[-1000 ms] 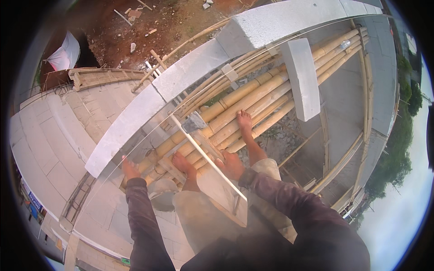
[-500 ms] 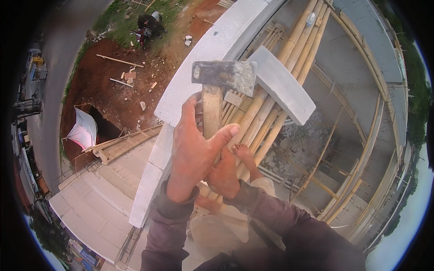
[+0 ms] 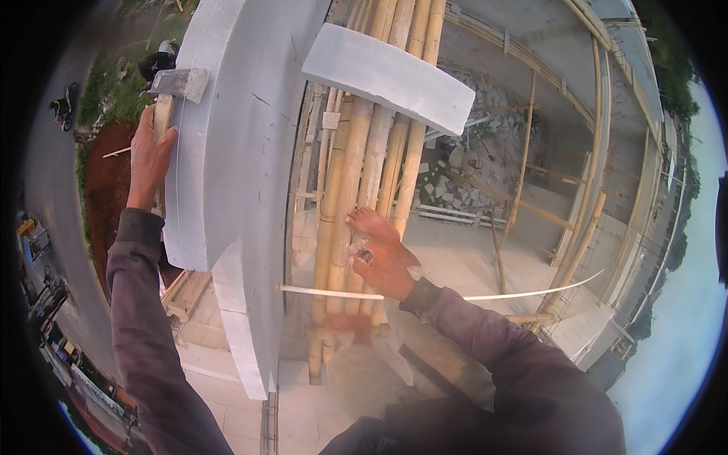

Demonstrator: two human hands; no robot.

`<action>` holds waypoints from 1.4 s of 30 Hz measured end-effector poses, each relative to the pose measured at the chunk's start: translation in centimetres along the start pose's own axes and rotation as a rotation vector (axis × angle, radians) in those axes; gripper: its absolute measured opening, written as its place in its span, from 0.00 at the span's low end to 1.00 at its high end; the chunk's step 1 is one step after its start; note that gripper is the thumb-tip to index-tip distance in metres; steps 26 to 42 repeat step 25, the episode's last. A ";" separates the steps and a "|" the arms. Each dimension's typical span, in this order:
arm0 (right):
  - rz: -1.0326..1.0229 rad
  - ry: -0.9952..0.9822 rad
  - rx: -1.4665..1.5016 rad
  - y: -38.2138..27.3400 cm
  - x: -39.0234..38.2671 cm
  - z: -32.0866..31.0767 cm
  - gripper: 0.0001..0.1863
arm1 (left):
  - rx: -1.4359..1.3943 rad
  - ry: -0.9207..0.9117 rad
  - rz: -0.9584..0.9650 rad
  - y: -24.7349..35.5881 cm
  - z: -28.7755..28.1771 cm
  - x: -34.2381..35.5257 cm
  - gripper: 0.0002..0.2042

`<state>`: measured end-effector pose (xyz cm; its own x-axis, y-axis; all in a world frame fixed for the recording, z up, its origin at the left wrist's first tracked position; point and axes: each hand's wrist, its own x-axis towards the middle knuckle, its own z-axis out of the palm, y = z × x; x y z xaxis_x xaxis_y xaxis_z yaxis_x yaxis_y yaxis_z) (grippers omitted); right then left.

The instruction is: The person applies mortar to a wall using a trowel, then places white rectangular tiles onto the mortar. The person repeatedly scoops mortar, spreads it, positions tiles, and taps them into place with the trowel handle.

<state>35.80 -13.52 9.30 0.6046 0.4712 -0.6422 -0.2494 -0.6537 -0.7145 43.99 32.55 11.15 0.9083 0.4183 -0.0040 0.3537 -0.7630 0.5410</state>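
My left hand (image 3: 150, 155) is wrapped round the wooden handle of a hatchet (image 3: 180, 83) with a worn, mortar-stained head. It holds the tool upright against the outer side of a pale block wall (image 3: 254, 144). My right hand (image 3: 385, 265) is low over a row of bamboo poles (image 3: 350, 163), close to a bare foot (image 3: 365, 218). Its fingers are curled, and what lies in them cannot be made out. Further up the poles, a loose pale block (image 3: 390, 76) rests across them. A long thin pale strip (image 3: 330, 291) passes under my right wrist.
Right of the poles the view drops to a lower floor with rubble (image 3: 447, 182) and bamboo props (image 3: 523, 152). Beyond the wall on the left lie red soil (image 3: 106, 182) and a road (image 3: 57, 182) far below. A motorbike (image 3: 64, 106) is on the road.
My hands have parted: the left has carried the hatchet left to the wall's outer side, while the right has let go and come down by the foot. The view has turned.
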 end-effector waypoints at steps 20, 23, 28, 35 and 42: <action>-0.193 -0.097 -0.307 7.8 0.4 5.3 0.10 | -0.076 -0.171 0.028 -0.4 -1.5 -3.6 0.20; -0.115 -0.217 -0.382 6.3 0.3 6.8 0.11 | -0.018 0.086 0.050 -2.4 -8.4 -11.0 0.18; 0.087 -0.332 -0.460 4.4 0.1 8.1 0.13 | 0.035 0.285 -0.009 -3.9 -14.2 -18.5 0.17; 0.087 -0.332 -0.460 4.4 0.1 8.1 0.13 | 0.035 0.285 -0.009 -3.9 -14.2 -18.5 0.17; 0.087 -0.332 -0.460 4.4 0.1 8.1 0.13 | 0.035 0.285 -0.009 -3.9 -14.2 -18.5 0.17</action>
